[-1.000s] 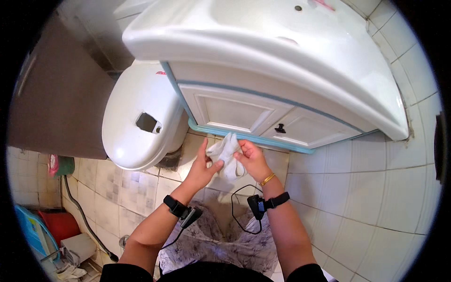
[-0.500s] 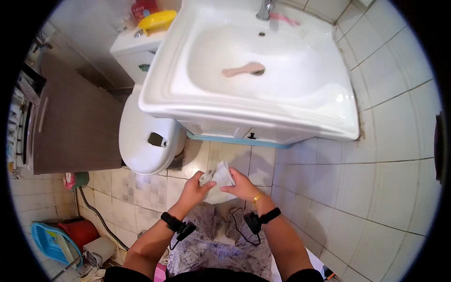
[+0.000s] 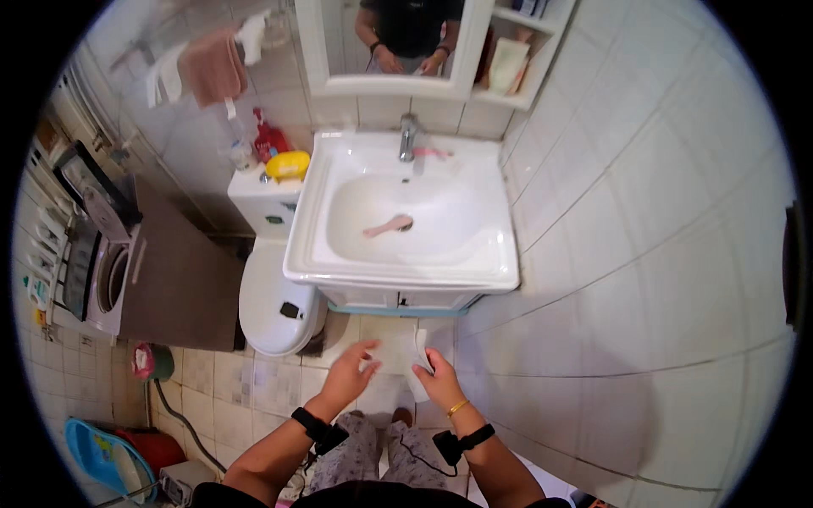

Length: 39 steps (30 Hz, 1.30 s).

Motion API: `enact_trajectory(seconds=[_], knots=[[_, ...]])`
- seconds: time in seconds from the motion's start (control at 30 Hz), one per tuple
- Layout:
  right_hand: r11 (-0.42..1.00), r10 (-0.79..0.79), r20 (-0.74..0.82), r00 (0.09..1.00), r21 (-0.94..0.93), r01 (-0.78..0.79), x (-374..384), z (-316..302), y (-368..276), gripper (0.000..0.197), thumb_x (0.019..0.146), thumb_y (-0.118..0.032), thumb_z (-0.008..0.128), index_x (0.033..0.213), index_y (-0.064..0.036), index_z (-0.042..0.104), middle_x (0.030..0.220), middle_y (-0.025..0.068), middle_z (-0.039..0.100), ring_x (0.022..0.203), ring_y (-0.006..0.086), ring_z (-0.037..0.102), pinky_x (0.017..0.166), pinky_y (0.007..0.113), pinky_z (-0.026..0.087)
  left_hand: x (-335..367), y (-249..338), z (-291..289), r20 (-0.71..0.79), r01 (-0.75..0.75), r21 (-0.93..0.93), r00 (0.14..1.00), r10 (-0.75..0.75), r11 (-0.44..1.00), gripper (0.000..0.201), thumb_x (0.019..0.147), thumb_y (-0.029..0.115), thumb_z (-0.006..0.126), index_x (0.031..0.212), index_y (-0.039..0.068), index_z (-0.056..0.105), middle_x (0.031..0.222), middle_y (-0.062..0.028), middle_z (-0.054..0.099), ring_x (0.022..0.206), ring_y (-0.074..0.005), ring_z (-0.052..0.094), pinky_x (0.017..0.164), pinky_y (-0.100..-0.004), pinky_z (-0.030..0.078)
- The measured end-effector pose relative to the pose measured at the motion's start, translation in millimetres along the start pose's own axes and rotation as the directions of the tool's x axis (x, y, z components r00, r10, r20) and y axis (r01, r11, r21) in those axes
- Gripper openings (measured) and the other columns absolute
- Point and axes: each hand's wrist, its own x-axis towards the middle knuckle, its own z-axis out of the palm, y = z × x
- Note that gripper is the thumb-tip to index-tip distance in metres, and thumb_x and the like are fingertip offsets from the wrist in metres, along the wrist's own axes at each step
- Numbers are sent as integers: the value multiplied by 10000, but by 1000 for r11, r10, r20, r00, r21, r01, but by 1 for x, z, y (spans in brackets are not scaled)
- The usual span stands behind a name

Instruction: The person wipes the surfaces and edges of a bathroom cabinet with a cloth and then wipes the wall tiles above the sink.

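Note:
My right hand (image 3: 440, 383) is closed on a thin white cloth (image 3: 421, 340), pinched between thumb and fingers. A narrow strip of the cloth stands up above the hand and more of it hangs below the fingertips. My left hand (image 3: 345, 377) is apart from it, to the left, with its fingers spread and slightly blurred; I see nothing held in it. Both hands are over the tiled floor in front of the white washbasin (image 3: 483, 269). In the basin a flat pinkish piece (image 3: 385, 226) lies with one end over the drain.
Left of the basin stands a toilet with its lid (image 3: 275, 330) down. A yellow dish (image 3: 288, 164) and a red pump bottle (image 3: 269, 140) sit on its tank. Farther left is a washing machine (image 3: 182, 279) with its lid raised. A blue tub (image 3: 91, 440) is at the lower left; a tiled wall (image 3: 610, 279) rises at right.
My left hand has let go of the cloth and the hands have moved apart. The view has tilted up, bringing the mirror and shelf into sight.

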Motion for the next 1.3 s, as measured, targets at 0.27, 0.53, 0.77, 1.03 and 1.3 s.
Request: enact_trajectory(seconds=[0.27, 0.53, 0.77, 1.03, 1.3], knots=[[993, -62, -73, 995, 95, 69, -23, -67, -70, 349, 928, -95, 667, 1233, 1, 529, 1069, 132, 689, 994, 216, 663, 872, 340, 513, -2, 117, 37, 383, -319, -180, 849, 365, 931, 1050, 771, 376, 844, 1548, -2, 249, 1452, -294, 452, 1338, -428, 462, 1096, -416, 397], [946, -277, -269, 923, 91, 311, -25, -119, -133, 395, 963, -173, 656, 1302, -1, 544, 1148, 133, 685, 1079, 224, 645, 950, 339, 495, 64, 182, 39, 528, 97, -295, 846, 77, 951, 531, 977, 127, 608, 1481, 121, 439, 1145, -176, 670, 987, -205, 664, 836, -335, 511], [884, -438, -528, 728, -400, 241, -10, -157, -170, 344, 945, -188, 671, 1250, -39, 620, 1196, 151, 666, 1109, 307, 616, 968, 385, 477, 165, 254, 30, 190, -223, -698, 858, 477, 680, 471, 1023, 140, 546, 1456, 12, 412, 1163, -97, 653, 1021, -118, 592, 875, -265, 486], [795, -497, -599, 627, -605, 52, 4, -162, -217, 258, 918, -105, 676, 1174, -81, 650, 1185, 114, 676, 1062, 320, 623, 929, 398, 497, 238, 395, 26, 127, -433, -782, 594, 794, 449, 587, 984, 46, 532, 1531, 41, 320, 1431, -246, 511, 1283, -296, 556, 1041, -333, 435], [772, -399, -663, 633, -616, -159, -24, -152, -214, 236, 900, -78, 680, 1135, -86, 654, 1182, 98, 687, 1065, 330, 625, 937, 414, 498, 251, 429, 120, 2, -863, -488, 153, 988, 134, 710, 948, 379, 608, 1476, -29, 365, 1590, -344, 126, 1460, -571, 67, 1099, -728, 33]])
